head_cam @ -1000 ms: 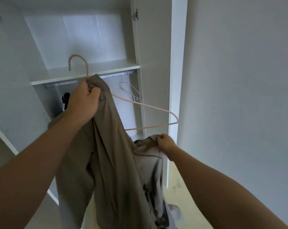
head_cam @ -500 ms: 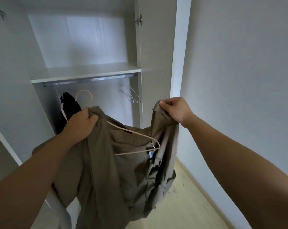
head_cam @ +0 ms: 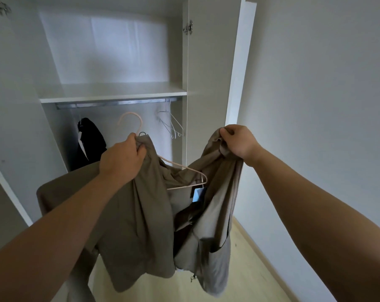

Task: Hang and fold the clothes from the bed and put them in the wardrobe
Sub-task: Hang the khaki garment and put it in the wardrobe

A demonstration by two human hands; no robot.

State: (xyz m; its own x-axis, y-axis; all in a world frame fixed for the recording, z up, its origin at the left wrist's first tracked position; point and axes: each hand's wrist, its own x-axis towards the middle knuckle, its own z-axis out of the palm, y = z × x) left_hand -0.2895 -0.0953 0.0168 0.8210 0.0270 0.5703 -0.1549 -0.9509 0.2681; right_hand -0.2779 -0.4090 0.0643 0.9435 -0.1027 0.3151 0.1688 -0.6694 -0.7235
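Taupe woven jacket (head_cam: 141,214): held up in front of the open white wardrobe (head_cam: 206,83), not yet on the rail. One side is draped under the left hand and the other is bunched in the right, with the hems hanging toward the pale wooden floor (head_cam: 256,275).
Thin pink hanger (head_cam: 130,119): its hook stands up above the left hand, just below the rail. Its right arm is bare and shows between the two halves of the jacket, with a small blue tag (head_cam: 199,194) hanging under its tip.
Left hand (head_cam: 121,162): fingers curled round the hanger's neck and the jacket's collar together.
Right hand (head_cam: 239,142): clenched on a fold of the jacket's free shoulder, about level with the left.
Change: a second ago the right hand gripped the cloth low down and the hook rode above the shelf edge. Since then the hanger has dropped and the right hand has come up, spreading the jacket open.
Meaning: the free shoulder looks ready to go over the bare arm — dressing the hanger seems roughly half done, and hanging it comes after.
Metal rail (head_cam: 119,103): runs under the white shelf (head_cam: 112,92), with a black hanging garment (head_cam: 91,142) at its left and empty wire hangers (head_cam: 171,123) at its right, leaving an open stretch between them.
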